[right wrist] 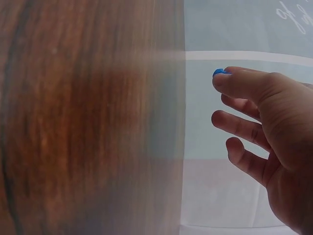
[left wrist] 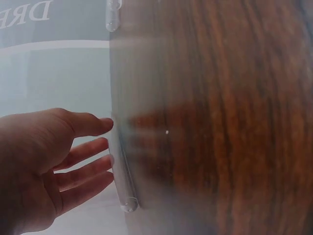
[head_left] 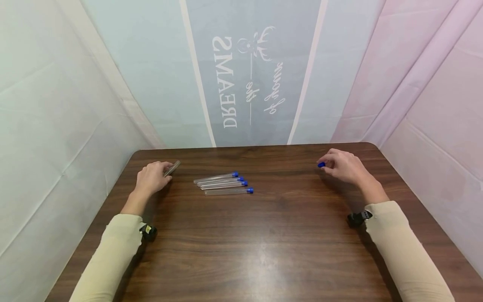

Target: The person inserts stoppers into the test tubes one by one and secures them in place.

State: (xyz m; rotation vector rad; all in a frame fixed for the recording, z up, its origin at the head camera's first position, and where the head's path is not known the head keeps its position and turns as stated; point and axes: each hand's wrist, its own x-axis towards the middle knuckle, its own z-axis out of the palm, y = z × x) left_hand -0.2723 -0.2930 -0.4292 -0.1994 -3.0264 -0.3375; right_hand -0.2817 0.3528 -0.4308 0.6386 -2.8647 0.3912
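Note:
My left hand [head_left: 152, 177] is at the table's left side and holds a clear test tube [head_left: 172, 167] between thumb and fingers. In the left wrist view that test tube [left wrist: 123, 171] runs along the fingertips, its rounded end downward. Over on the right side, my right hand [head_left: 345, 166] pinches a small blue cap [head_left: 321, 165] between thumb and forefinger. Most of the cap [right wrist: 220, 72] is hidden by the thumb in the right wrist view, where the other fingers are loosely bent. Between the hands, nearer the left one, lie several test tubes [head_left: 222, 185] with blue caps.
The brown wooden table [head_left: 241, 235] has its far edge against a hanging cloth [head_left: 260, 130] with mirrored lettering. Pale cloth walls stand at left [head_left: 68, 138] and right [head_left: 441, 138]. A small black device [head_left: 356, 219] sits at the right wrist, another [head_left: 149, 232] at the left.

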